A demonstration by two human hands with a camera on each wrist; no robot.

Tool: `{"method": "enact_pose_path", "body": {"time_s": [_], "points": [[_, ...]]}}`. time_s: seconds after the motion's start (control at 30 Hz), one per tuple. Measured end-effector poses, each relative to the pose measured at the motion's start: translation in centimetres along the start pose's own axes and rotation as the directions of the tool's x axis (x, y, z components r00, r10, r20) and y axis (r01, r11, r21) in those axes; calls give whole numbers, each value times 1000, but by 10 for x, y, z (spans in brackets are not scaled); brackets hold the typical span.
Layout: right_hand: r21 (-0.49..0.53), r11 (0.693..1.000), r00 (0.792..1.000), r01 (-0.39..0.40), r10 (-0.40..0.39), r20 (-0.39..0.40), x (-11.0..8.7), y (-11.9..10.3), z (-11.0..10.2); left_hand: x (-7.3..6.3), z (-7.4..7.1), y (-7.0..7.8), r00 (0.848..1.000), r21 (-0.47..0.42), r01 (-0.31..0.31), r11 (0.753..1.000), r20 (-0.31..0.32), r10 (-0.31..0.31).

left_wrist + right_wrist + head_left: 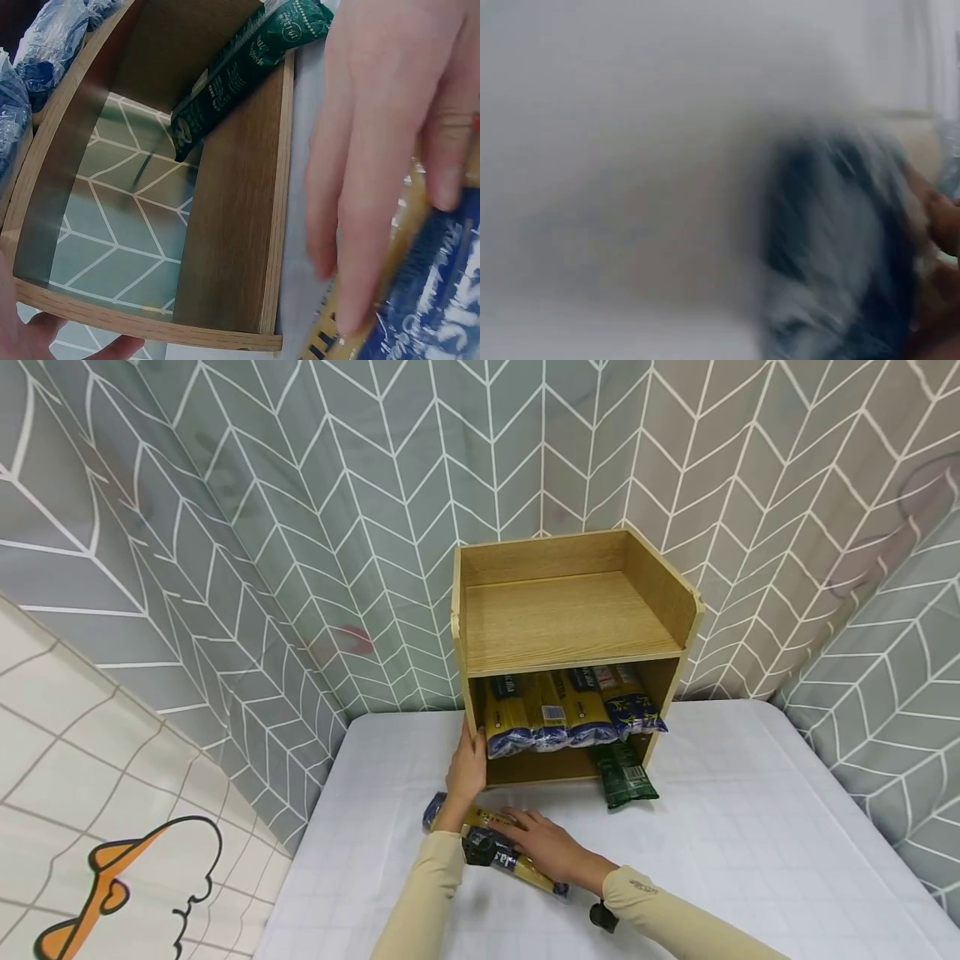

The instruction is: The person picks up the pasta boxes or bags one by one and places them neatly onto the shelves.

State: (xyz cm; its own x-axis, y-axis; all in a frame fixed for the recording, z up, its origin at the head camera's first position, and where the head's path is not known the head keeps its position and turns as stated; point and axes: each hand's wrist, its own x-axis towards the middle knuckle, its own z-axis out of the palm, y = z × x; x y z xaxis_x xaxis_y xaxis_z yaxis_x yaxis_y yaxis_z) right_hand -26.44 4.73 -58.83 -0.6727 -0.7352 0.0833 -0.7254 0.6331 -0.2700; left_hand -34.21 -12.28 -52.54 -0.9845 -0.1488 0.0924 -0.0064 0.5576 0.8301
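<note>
At the left side panel of a small wooden shelf [570, 618], my left hand [467, 768] grips the front edge; its fingers [46, 327] show around the panel in the left wrist view. My right hand [551, 847] rests on long yellow-and-blue food packets on the table, fingers extended across them. One packet [536, 874] lies slanted in front, with a dark blue label. Another yellow packet [480, 816] lies just behind, partly covered by both hands. In the blurred right wrist view, a blue-and-clear packet end [840, 247] appears beside the hand.
Several similar yellow-and-blue packets [553, 714] lie side by side on the shelf's middle level, their ends sticking out. A dark green packet [624, 774] juts from the bottom compartment onto the white table [750, 827]. Patterned curtains [390, 527] hang behind.
</note>
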Motion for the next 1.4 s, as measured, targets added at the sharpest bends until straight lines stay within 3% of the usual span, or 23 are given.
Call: {"method": "enact_pose_path", "body": {"time_s": [0.13,0.47,0.7,0.83,1.1,1.4], "points": [[-54,998,998,-27,24,-51,-6,8,7,0,0,-1,1000,0,-7,1000,-1,7],[-95,995,1000,-29,30,6,-16,17,19,1,2,-3,1000,-6,-22,1000,3,22],[-45,999,1000,11,-12,-12,-21,24,15,1,1,-5,1000,-5,-16,1000,-5,16],[-17,999,996,51,-52,-71,-24,31,15,0,1,-4,1000,0,-22,1000,-6,22],[-47,992,972,114,-121,-203,-35,35,15,0,4,-6,1000,-7,-8,1000,-4,7],[-247,956,921,156,-231,-314,-44,40,18,1,0,-8,1000,-16,-19,1000,-2,19]]}}
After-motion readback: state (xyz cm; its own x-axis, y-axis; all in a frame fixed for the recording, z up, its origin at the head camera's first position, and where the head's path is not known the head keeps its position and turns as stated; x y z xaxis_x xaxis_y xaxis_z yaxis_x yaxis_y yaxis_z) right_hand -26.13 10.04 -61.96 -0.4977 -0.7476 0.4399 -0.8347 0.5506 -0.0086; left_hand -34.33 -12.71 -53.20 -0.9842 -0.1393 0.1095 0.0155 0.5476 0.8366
